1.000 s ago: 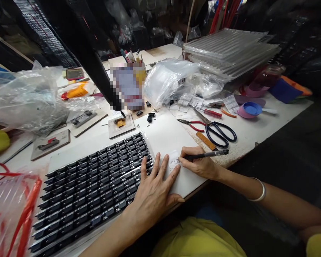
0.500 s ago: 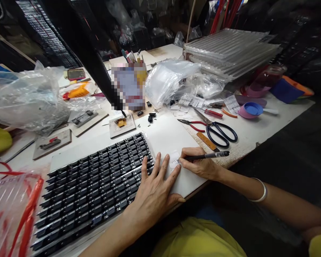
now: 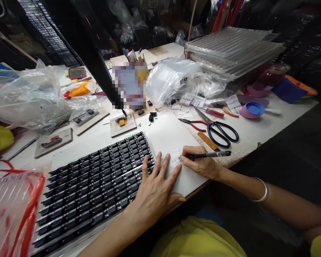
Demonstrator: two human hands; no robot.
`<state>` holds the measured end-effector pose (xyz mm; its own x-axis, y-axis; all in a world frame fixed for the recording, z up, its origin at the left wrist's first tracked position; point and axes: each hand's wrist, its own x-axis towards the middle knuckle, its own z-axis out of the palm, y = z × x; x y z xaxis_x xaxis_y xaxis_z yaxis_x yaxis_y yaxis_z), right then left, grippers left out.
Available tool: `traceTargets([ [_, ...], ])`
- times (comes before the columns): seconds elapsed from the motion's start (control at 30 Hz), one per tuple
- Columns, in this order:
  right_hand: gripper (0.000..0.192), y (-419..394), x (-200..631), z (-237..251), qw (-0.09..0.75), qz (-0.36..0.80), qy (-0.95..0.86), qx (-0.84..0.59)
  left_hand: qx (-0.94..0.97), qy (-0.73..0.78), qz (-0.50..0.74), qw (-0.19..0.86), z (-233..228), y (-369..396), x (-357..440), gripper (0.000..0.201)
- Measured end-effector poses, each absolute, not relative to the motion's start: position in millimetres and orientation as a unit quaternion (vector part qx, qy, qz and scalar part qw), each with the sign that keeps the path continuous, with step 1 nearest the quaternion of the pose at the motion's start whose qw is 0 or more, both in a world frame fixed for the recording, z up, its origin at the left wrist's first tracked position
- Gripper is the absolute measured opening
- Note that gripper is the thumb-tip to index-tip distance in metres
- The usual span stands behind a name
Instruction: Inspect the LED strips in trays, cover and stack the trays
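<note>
A long white table point(image 3: 256, 132) runs away from the viewer, crowded with clutter, and the room behind it is dark and packed with bags, black racks and red poles. On the near part lies a white sheet point(image 3: 166, 137) with a clear packet of black chip tubes point(image 3: 96, 182) resting on its left half. Farther back sit crumpled plastic bags point(image 3: 29, 100), small wooden jigs point(image 3: 53, 142), a stack of clear ribbed trays point(image 3: 235, 50), black-handled scissors point(image 3: 219, 130), red-handled pliers point(image 3: 194, 124) and a pink bowl with a blue lid point(image 3: 250, 109). A small white label point(image 3: 174, 161) lies on the sheet near the table's front edge; it carries handwritten marks too small to read, and another faint line of writing higher on the sheet is equally illegible. The left hand point(image 3: 155, 192) lies flat, palm down, fingers spread across the edge of the tubes and the sheet, its fingertips just beside the label. The right hand point(image 3: 202, 166) rests on its side on the sheet, its grip closed around a black pen point(image 3: 208, 155) whose tip meets the label; the pen's barrel points right, nearly level. A silver bangle point(image 3: 262, 191) circles the right wrist.
</note>
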<state>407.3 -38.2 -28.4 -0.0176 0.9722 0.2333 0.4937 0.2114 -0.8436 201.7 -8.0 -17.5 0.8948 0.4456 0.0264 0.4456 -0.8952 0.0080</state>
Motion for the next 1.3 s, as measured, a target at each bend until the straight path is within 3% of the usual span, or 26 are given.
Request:
traceTargets([
  [1.3,0.021,-38.7,409.7,-29.0,0.423,0.280,-0.645,-0.572,0.974,0.226,0.018,-0.007,-17.2,-8.0,202.4,0.070],
])
